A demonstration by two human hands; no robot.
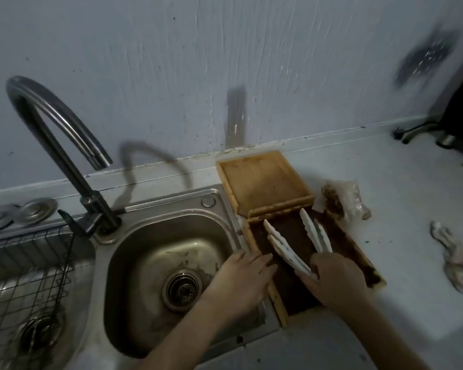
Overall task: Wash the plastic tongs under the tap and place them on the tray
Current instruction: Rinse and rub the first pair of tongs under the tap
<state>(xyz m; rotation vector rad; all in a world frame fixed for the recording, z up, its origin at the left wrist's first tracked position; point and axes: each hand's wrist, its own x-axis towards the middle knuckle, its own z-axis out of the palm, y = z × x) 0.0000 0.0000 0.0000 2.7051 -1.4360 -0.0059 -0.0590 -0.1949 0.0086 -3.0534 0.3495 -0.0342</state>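
Observation:
Two white plastic tongs, one (284, 247) and the other (316, 231), lie on a dark-stained wooden tray (278, 303) to the right of the sink. Their toothed tips point away from me. My right hand (337, 281) covers their near ends, with its fingers curled over the left tongs. My left hand (241, 279) lies flat with straight fingers on the tray's left edge, beside the sink rim. The curved metal tap (51, 124) stands at the back left of the basin (150, 252), and no water is running.
A lighter wooden tray (262, 180) sits behind the dark one against the wall. A plastic bag with brown matter (345, 201) and a crumpled wrapper (457, 263) lie on the counter to the right. A wire rack (24, 289) fills the left basin.

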